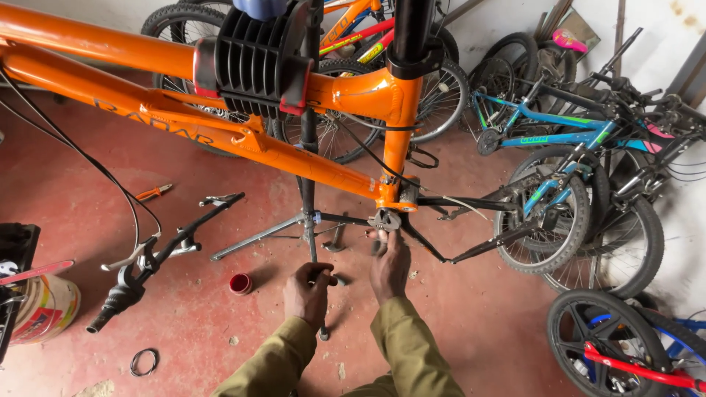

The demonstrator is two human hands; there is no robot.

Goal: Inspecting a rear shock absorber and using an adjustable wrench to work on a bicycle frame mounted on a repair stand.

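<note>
While the glossy orange tubular bicycle frame (220, 132) hangs clamped in a black ribbed stand (257, 62), the right hand (390, 268) fingers its metal bottom bracket (385, 218); the left hand (307, 290) is clenched around a small dark part.

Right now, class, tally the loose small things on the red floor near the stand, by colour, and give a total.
Orange-handled pliers: 1
Red cap: 1
Dark ring: 1
Total: 3
The right hand touches the orange frame's bottom bracket; the left hand grips a dark tool.
</note>
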